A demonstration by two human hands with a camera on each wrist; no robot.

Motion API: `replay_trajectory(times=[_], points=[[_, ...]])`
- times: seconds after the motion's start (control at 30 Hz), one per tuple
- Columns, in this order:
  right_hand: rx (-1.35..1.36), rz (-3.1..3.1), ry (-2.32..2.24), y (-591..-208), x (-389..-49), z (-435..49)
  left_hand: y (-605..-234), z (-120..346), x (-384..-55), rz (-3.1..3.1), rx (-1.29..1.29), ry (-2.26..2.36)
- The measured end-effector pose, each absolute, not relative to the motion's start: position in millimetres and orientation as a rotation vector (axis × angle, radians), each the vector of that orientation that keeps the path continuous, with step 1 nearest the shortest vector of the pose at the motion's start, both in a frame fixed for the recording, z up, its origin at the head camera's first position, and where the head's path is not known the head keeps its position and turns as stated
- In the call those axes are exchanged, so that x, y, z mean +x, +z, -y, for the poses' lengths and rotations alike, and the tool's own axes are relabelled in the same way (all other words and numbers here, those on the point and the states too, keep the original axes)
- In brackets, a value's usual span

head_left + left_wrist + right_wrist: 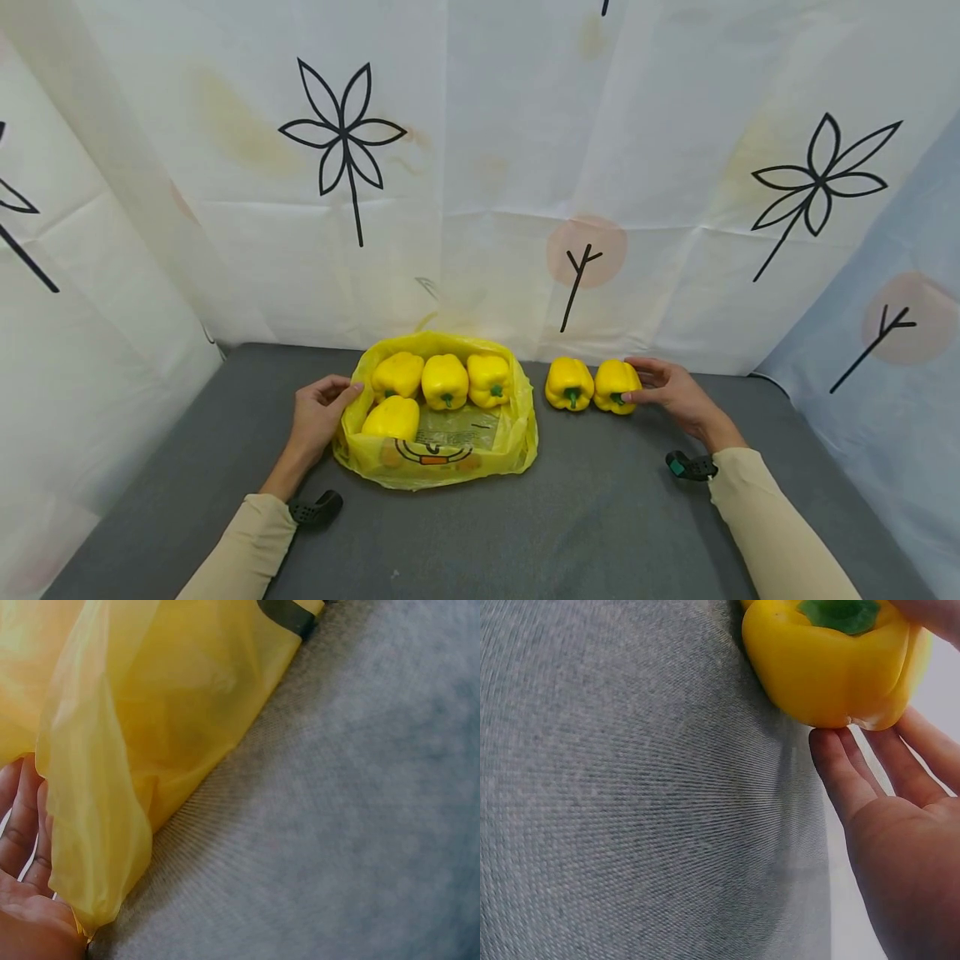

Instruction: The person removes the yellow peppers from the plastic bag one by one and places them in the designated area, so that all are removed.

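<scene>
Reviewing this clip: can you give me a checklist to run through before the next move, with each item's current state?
1. Mouth of the yellow bag spread open: ok; four peppers show inside.
2. Left hand steadying the bag: ok; it holds the left rim.
3. Room inside: ok; bare bag bottom shows at the near right.
4. Right hand on the outer loose pepper: ok; its fingers touch it.
5. Grip firm enough: cannot tell; pressure isn't visible.
6. Straight path to the bag clear: not ok; the inner loose pepper stands between.
</scene>
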State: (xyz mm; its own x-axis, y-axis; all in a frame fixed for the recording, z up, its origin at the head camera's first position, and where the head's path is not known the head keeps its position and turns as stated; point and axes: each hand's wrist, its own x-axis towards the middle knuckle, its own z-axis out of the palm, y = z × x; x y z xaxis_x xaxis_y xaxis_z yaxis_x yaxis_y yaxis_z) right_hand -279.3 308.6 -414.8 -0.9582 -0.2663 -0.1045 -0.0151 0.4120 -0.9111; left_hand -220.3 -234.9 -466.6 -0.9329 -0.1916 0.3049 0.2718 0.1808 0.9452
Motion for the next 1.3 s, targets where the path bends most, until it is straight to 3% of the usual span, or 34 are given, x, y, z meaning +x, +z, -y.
replay_trajectory(times=[0.93,1.17,1.3], points=[[-0.268,-2.283,-1.681,-421,-286,-309,-467,236,-223,2.09,-0.103,-1.815],[-0.265,-2.285,-1.677,-419,-286,-310,-442,226,-207,2.126,-0.103,-1.796],[-0.276,-2.28,-1.682,-417,-284,-310,-455,231,-213,2.12,-0.086,-1.803]])
